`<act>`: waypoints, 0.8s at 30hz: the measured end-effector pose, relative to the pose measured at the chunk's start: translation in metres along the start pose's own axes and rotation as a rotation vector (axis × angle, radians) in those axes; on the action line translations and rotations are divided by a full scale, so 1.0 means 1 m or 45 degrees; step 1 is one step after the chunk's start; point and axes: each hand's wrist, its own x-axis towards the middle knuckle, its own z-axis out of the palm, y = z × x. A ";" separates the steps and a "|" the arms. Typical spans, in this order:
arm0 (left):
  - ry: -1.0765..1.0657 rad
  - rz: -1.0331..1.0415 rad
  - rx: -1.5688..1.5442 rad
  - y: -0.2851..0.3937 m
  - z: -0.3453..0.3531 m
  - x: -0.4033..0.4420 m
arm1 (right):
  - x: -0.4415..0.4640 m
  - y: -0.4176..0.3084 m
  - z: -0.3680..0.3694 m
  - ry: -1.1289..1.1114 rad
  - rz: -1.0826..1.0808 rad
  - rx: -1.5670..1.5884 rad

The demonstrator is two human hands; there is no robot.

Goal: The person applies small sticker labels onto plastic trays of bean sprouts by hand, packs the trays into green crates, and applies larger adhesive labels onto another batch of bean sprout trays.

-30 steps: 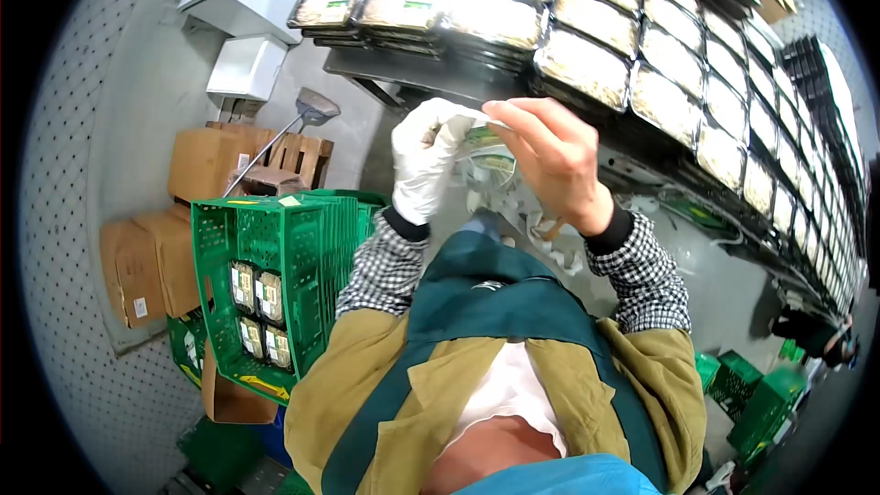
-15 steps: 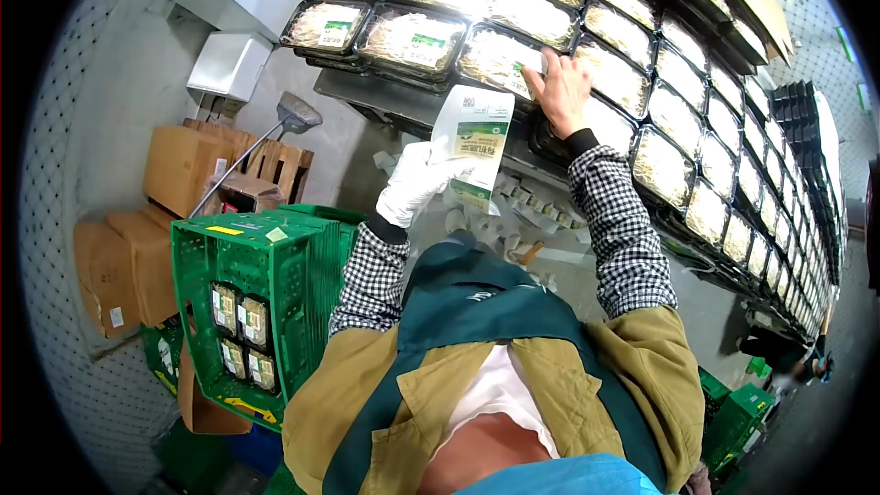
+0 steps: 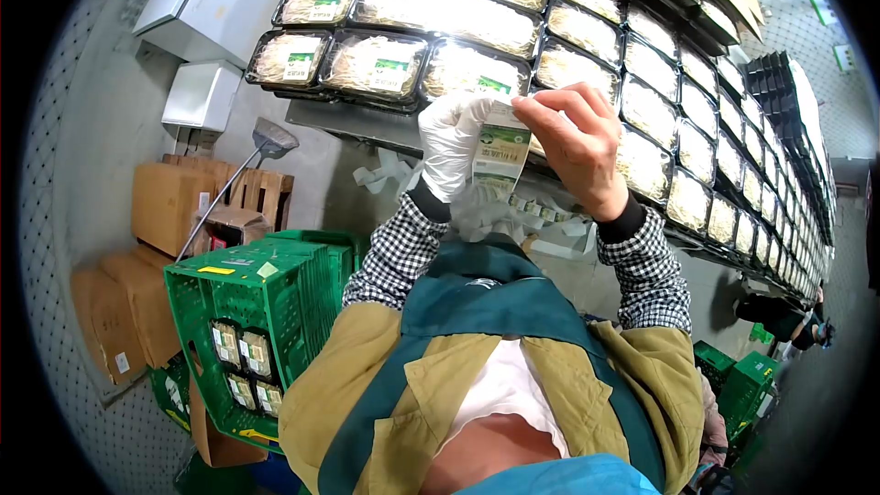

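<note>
My left hand (image 3: 447,145), in a white glove, is closed on a strip of green-and-white printed labels (image 3: 500,151) hanging in front of the table edge. My bare right hand (image 3: 579,148) pinches the strip's upper right corner between thumb and index finger; the other fingers are curled. Whether one label is lifting off its backing I cannot tell. Just beyond my hands is a black tray of pale, thin-stemmed food (image 3: 458,66) with a green-and-white label on top. To its left, another labelled tray (image 3: 376,62) shows the same contents.
Many more packed trays (image 3: 687,200) cover the table to the right. At my left stands a green crate (image 3: 302,298) holding several small packs. Cardboard boxes (image 3: 170,206), a long-handled broom (image 3: 275,136) and loose paper strips (image 3: 385,170) are on the floor. Another person (image 3: 779,316) is at far right.
My right hand has left the labelled tray and come back to the label strip, pinching its corner. My left hand has risen with the strip. The view has shifted slightly.
</note>
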 end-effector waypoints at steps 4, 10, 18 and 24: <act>-0.195 -0.313 0.264 -0.033 0.005 0.002 | 0.013 0.052 0.008 0.284 -0.033 -0.106; -0.179 -0.727 0.271 -0.007 -0.018 -0.020 | -0.008 0.199 0.133 0.113 1.051 0.576; -0.109 -0.808 0.572 -0.017 -0.036 -0.006 | -0.029 0.177 0.124 -0.616 0.558 0.068; 0.026 -0.137 0.582 -0.020 0.025 0.036 | -0.005 0.105 0.034 -0.259 0.396 0.799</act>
